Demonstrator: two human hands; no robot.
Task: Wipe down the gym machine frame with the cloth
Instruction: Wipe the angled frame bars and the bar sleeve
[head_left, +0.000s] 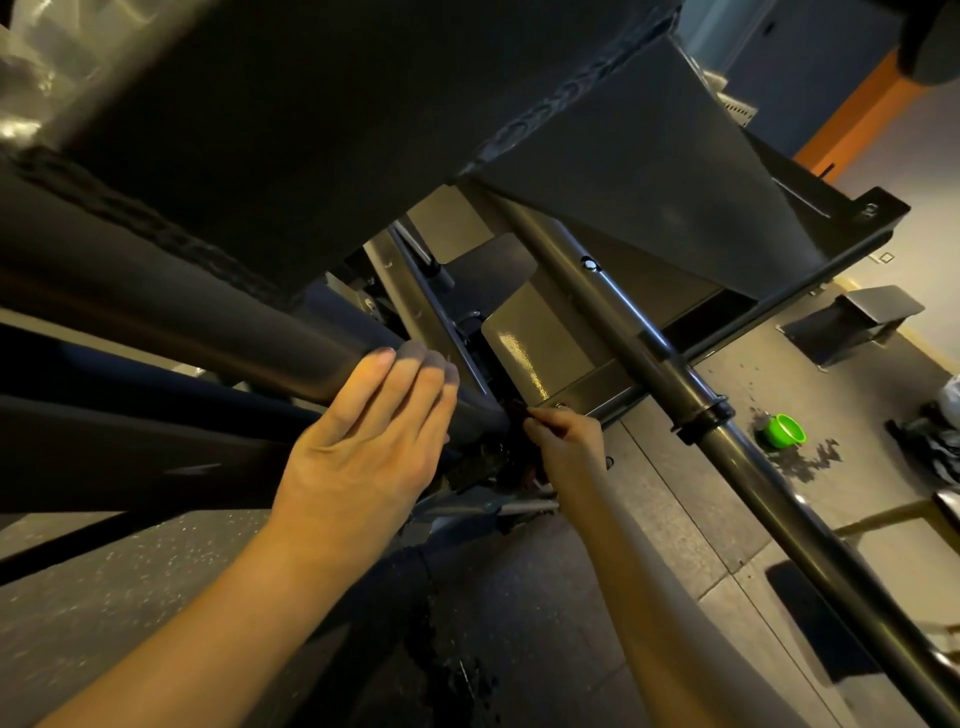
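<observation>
Left hand (363, 447) flat on one frame tube (208, 322); right hand (566, 441) pinching one dark cloth (519, 415); one green cup (782, 430) on speckled floor (675, 493).

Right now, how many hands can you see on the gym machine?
2. The left hand rests flat on a thick tube. The right hand reaches lower down, pinching a dark cloth. No others show.

Two hands show: one left hand (363, 447) and one right hand (567, 437). There is one frame (311, 130), one long bar (649, 353) and one dark cloth (519, 414), mostly hidden. On the floor (675, 525) sit one green bowl (782, 430) and one low stand (857, 322).
</observation>
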